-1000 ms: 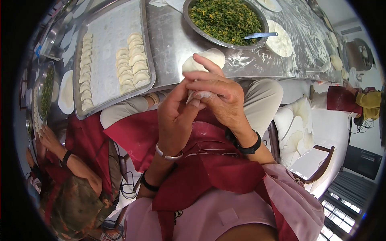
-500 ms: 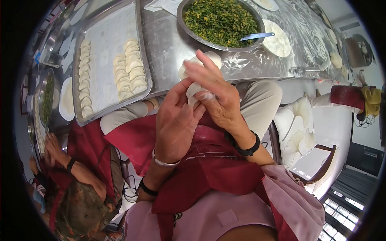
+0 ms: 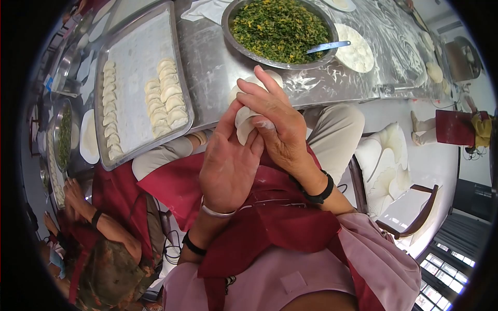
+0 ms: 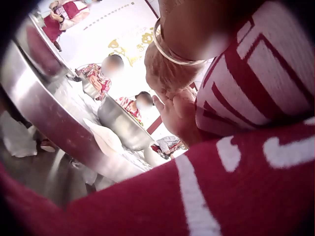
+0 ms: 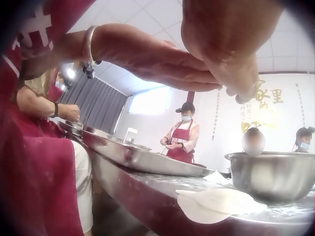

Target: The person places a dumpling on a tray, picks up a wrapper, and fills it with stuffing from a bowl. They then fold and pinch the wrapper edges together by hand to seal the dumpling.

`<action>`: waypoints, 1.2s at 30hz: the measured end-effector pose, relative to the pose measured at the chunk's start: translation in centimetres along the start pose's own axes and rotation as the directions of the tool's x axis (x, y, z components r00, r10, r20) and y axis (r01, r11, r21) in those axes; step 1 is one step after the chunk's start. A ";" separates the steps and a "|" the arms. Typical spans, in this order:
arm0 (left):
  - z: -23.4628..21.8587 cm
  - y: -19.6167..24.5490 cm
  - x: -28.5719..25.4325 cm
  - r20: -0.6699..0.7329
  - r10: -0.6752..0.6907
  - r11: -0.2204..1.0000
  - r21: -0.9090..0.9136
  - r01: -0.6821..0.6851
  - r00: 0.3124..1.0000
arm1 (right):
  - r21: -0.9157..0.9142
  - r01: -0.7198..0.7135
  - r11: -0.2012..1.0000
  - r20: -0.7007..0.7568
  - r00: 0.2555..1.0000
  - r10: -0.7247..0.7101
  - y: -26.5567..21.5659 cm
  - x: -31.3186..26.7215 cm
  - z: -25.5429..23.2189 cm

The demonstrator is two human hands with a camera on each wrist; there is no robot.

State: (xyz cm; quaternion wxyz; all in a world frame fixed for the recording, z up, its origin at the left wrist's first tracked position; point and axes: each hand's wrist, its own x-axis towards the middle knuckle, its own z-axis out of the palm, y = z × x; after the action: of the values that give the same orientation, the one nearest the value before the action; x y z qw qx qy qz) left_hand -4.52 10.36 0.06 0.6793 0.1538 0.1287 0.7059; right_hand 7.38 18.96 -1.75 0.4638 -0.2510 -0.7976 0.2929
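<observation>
Just off the table edge, a small piece of pale dough [image 3: 244, 125] lies between both hands in the head view. The left hand [image 3: 231, 168], with a silver bangle, is turned palm up, its extended fingers supporting the dough. Over it, the right hand [image 3: 280, 124] pinches the dough with its thumb, the other fingers stretched above the left fingertips. The left wrist view shows part of the left hand [image 4: 172, 93]. The right wrist view shows the left hand [image 5: 152, 56] and right hand [image 5: 226, 49], with the dough hidden. Round wrappers [image 5: 211, 204] rest at the table edge.
A metal tray [image 3: 137, 78] of dumplings in rows stands to the left. Beyond the hands, a bowl [image 3: 259, 61] holds chopped green filling [image 3: 280, 31] and a blue-handled utensil [image 3: 329, 47]. A floured disc [image 3: 358, 49] lies right of it. Another person's hands [image 3: 78, 199] are at left.
The left palm has opened out and its thumb has moved away from the dough. The right fingers have shifted over the left fingertips, and more dough shows. The view has moved slightly.
</observation>
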 end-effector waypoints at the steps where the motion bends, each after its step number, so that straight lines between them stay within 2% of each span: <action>1: 0.0 -0.2 0.0 -0.018 0.005 1.000 -0.016 -0.005 1.000 | 0.018 -0.015 1.000 -0.003 1.000 0.015 0.0 -0.1 0.0; 3: -0.2 0.0 0.1 -0.011 -0.020 0.997 -0.080 0.019 1.000 | 0.054 -0.045 0.998 -0.010 0.999 0.046 -0.2 0.2 -0.1; 6: 0.6 0.1 0.5 -0.032 -0.023 0.996 -0.088 0.020 0.999 | 0.286 -0.184 0.940 -0.167 0.957 0.238 -1.5 0.3 0.2; 9: 0.8 0.0 0.7 -0.041 -0.022 0.994 -0.106 0.018 0.999 | 0.414 -0.211 0.886 -0.196 0.929 0.313 -1.1 -0.5 0.4; 12: 0.2 -0.5 0.7 -0.023 -0.031 0.989 -0.148 0.027 0.999 | 0.479 -0.175 0.860 -0.239 0.917 0.320 -0.9 -0.8 0.7; 15: 0.1 -0.7 0.7 -0.017 -0.040 0.987 -0.159 0.037 0.999 | 0.411 -0.184 0.893 -0.206 0.936 0.287 -1.1 -0.7 0.1; 18: 0.1 -0.8 0.7 -0.021 -0.045 0.989 -0.142 0.041 0.999 | 0.425 -0.150 0.892 -0.251 0.928 0.276 -0.7 -0.7 0.2; 21: 0.1 -0.9 0.8 -0.021 -0.044 0.992 -0.120 0.041 0.999 | 0.390 -0.153 0.908 -0.235 0.937 0.259 -0.5 -0.7 -0.1; 24: 0.0 -0.9 0.8 -0.027 -0.036 0.995 -0.089 0.033 0.999 | 0.332 -0.121 0.936 -0.159 0.970 0.182 0.2 -0.6 -0.8; 27: -0.3 -0.7 0.8 -0.020 -0.039 0.996 -0.085 0.038 0.999 | 0.408 -0.273 0.871 -0.147 0.922 0.358 -1.1 0.1 -0.8; 33: -0.5 -0.7 0.5 -0.029 -0.074 0.993 -0.093 0.071 0.997 | 0.377 -0.182 0.908 -0.082 0.970 0.229 -0.7 -0.1 -0.8; 36: -0.5 -0.5 0.3 -0.022 -0.092 0.993 -0.069 0.090 0.996 | 0.256 -0.143 0.956 -0.042 0.986 0.159 -0.3 -0.3 -1.1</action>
State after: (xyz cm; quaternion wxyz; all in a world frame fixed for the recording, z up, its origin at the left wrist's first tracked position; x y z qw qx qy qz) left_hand -4.26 10.72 -0.54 0.7141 0.1156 0.1199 0.6799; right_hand 8.46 18.87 -1.27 0.4929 -0.2592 -0.7174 0.4186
